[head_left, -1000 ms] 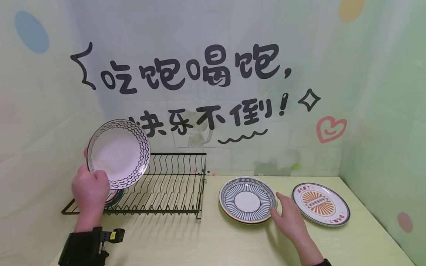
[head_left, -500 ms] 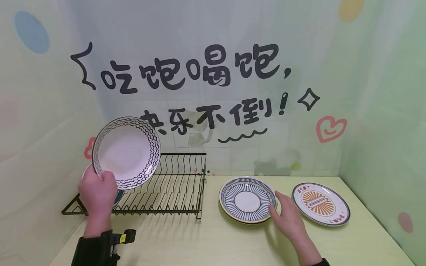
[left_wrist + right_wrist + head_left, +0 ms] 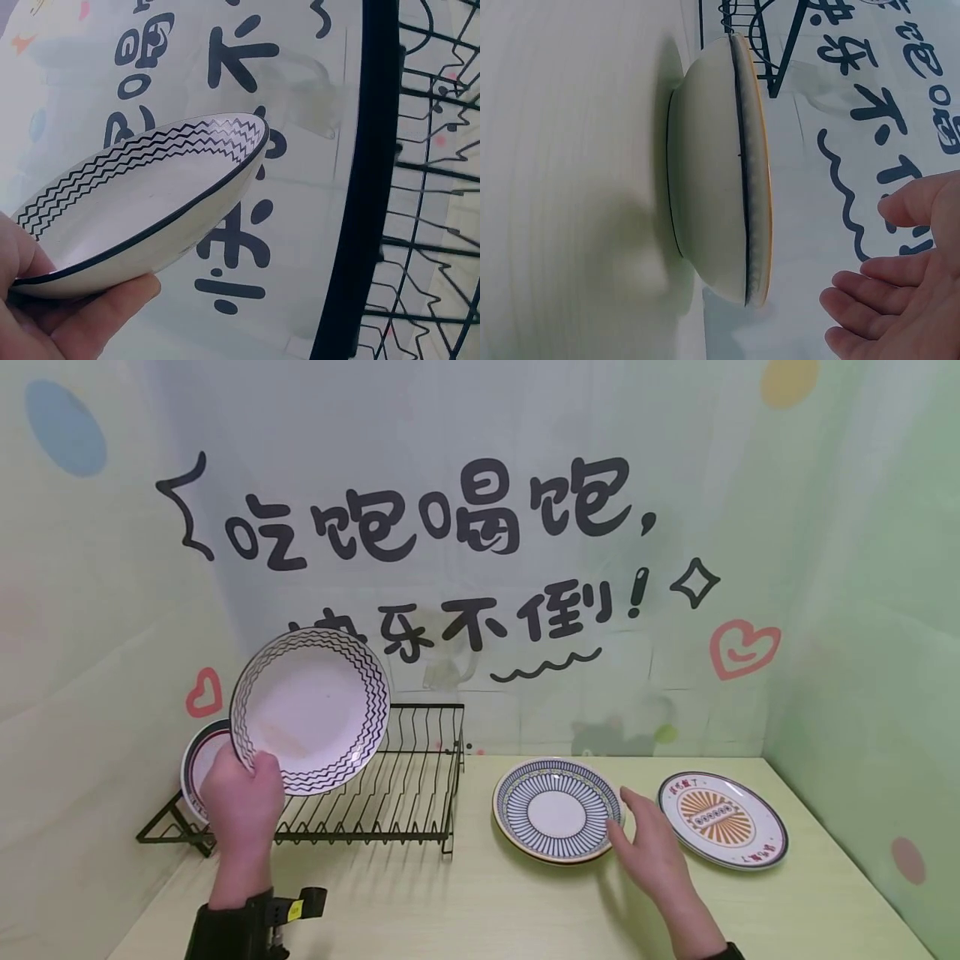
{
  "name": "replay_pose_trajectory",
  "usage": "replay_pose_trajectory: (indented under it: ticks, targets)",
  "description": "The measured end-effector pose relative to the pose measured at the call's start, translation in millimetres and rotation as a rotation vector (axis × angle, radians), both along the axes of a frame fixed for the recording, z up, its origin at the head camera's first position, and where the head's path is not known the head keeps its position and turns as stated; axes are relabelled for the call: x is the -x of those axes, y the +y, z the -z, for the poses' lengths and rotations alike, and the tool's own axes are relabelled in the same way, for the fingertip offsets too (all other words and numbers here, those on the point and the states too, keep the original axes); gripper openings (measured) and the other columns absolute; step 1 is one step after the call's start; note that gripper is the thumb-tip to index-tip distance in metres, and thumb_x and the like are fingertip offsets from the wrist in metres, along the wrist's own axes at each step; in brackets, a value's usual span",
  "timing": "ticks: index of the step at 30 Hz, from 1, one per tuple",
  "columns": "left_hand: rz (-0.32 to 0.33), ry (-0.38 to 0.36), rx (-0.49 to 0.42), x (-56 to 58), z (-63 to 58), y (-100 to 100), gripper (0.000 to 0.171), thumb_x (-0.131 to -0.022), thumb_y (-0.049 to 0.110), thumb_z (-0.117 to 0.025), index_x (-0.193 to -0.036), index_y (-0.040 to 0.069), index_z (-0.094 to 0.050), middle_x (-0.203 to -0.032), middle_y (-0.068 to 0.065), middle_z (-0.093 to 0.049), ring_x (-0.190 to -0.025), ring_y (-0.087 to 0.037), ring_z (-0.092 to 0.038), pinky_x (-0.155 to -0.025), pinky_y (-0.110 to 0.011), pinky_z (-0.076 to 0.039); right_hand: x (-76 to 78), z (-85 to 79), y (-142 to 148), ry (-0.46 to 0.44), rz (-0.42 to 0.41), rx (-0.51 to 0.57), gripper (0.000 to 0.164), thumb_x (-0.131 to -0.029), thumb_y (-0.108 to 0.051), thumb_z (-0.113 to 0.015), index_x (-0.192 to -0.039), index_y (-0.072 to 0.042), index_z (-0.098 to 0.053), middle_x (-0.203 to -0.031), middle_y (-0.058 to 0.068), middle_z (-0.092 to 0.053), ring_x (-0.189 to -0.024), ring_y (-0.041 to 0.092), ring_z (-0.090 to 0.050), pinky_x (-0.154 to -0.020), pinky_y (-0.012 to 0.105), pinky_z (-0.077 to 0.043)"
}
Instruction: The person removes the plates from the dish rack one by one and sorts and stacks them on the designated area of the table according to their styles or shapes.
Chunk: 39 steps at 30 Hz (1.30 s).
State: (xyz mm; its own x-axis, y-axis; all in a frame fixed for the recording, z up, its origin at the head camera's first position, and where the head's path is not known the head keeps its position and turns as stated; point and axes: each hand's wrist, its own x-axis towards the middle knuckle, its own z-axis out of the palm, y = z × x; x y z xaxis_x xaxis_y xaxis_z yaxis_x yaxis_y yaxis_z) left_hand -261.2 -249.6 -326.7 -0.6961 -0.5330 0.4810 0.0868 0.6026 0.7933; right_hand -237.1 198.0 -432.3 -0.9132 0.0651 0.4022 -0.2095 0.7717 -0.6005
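Note:
My left hand (image 3: 243, 793) grips a white plate (image 3: 311, 710) with black zigzag lines round its rim, thumb on the inside and fingers beneath. In the left wrist view, this deep plate (image 3: 150, 202) tilts in front of the printed wall. The plate is raised before a black wire dish rack (image 3: 420, 793), overlapping its left part. My right hand (image 3: 651, 852) holds nothing; its relaxed fingers hover beside the right rim of a blue-striped plate (image 3: 557, 814). From the right wrist, this plate shows an orange rim (image 3: 763, 172) above a dark-edged rim.
Another plate (image 3: 197, 768), with red and dark rings, leans in the rack's left end, partly behind my left hand. A white plate with an orange sunburst (image 3: 722, 820) lies on the pale table (image 3: 525, 918) at the right. Printed cloth walls (image 3: 847, 610) enclose the table.
My left hand has moved right with the zigzag plate, uncovering the ringed plate at the rack's left end. My right hand has stayed almost still beside the blue-striped plate.

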Motion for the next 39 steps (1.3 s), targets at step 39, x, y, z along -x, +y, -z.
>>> replay_pose_trajectory:
  ticks: [39]
  targets:
    - [0.144, 0.070, -0.075, -19.3, 23.2, 54, 0.030, -0.091, 0.002, -0.049, -0.116, -0.008, -0.062, -0.102, -0.023, -0.067, -0.076, -0.027, -0.053, -0.054, -0.012, -0.042, -4.5, -21.7, -10, 0.185, -0.025, 0.096, 0.045, -0.092, -0.007, -0.065, -0.134, 0.006, -0.054, -0.129, 0.025, -0.059, -0.120, 0.042, -0.053, -0.099, 0.057, -0.041]
